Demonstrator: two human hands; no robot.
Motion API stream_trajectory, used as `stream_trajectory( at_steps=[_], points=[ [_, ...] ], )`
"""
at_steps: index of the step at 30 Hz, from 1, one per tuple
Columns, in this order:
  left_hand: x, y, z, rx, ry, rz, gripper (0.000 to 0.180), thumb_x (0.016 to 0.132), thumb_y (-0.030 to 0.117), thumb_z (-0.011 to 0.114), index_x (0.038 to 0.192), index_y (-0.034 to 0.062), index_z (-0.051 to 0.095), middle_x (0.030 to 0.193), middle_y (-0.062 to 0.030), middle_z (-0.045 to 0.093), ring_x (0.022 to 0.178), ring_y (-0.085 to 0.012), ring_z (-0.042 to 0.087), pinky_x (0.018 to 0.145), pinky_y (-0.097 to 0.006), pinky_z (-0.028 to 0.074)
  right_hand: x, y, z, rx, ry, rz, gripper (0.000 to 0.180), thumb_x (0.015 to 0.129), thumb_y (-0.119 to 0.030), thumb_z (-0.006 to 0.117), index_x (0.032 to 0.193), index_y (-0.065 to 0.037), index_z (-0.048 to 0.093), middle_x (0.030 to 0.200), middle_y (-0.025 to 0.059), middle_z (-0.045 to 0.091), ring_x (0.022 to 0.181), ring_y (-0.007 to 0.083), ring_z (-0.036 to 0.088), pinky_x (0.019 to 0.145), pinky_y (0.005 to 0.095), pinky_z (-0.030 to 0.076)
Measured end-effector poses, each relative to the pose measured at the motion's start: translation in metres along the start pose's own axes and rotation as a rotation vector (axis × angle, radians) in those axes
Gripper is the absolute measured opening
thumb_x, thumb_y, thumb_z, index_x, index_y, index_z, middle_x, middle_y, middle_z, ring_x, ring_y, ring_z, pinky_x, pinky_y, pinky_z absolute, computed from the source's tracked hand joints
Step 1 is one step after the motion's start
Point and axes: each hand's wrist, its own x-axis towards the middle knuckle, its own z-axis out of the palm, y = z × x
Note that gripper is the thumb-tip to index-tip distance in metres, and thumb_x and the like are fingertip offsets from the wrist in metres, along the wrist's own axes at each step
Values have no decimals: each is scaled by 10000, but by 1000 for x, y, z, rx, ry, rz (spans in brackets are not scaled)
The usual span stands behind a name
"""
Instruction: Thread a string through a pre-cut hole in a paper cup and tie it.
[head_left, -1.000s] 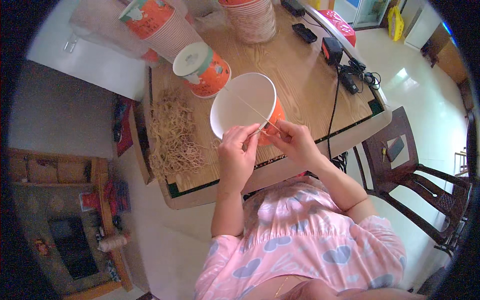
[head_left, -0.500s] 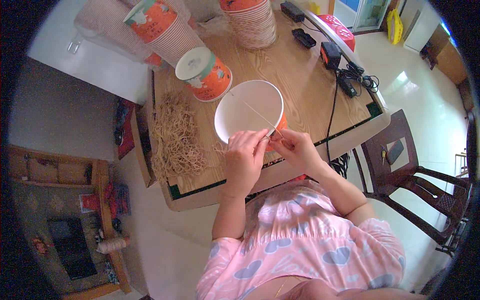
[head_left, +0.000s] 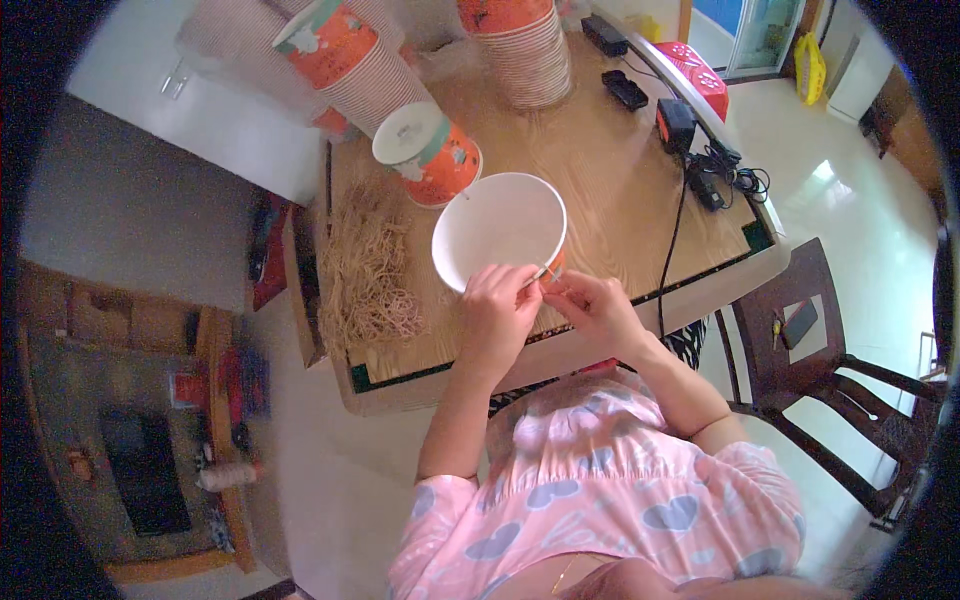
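Printing: orange-and-green graphics on the base-up tub (head_left: 440, 172); lettering too small to read here. Stacked tubs (head_left: 527, 62) at the far side, more stacked far left (head_left: 375, 85). Open tub (head_left: 500, 225) sits at the table's (head_left: 610, 210) near side, white interior showing. Tangled twine heap (head_left: 372, 285) left of it. Left hand (head_left: 500, 305) and right hand (head_left: 597, 308) meet at the tub's near-right rim, fingers bent, tips pinching a thin strand (head_left: 554, 273); rim contact unclear. Forearms come in from near side.
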Motion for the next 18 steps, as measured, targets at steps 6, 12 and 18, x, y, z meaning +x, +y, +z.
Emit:
stream_trajectory(
  at_steps=[6, 12, 18],
  points=[
    [1, 1, -4, -343, -44, -226, 226, 757, -1, 606, 981, 26, 626, 834, -117, 623, 776, -232, 613, 674, -319, 497, 1, 11, 6, 203, 91, 61, 143, 811, -53, 628, 941, -40, 571, 520, -20, 380, 498, 22, 328, 434, 212, 272],
    [-2, -3, 0, -310, -30, -201, 247, 754, -9, 585, 993, 41, 620, 850, -115, 626, 786, -250, 610, 697, -342, 493, 1, 10, 11, 92, 143, -26, 259, 796, -37, 626, 1033, -56, 523, 531, -24, 409, 474, 13, 335, 431, 197, 273],
    [-2, 1, 1, -283, -14, -173, 242, 762, 1, 592, 998, 48, 612, 838, -100, 625, 767, -248, 606, 680, -347, 488, 4, 15, 15, -33, 279, -204, 113, 787, -41, 629, 888, -60, 583, 518, 4, 449, 447, 29, 372, 403, 216, 301]
  ],
)
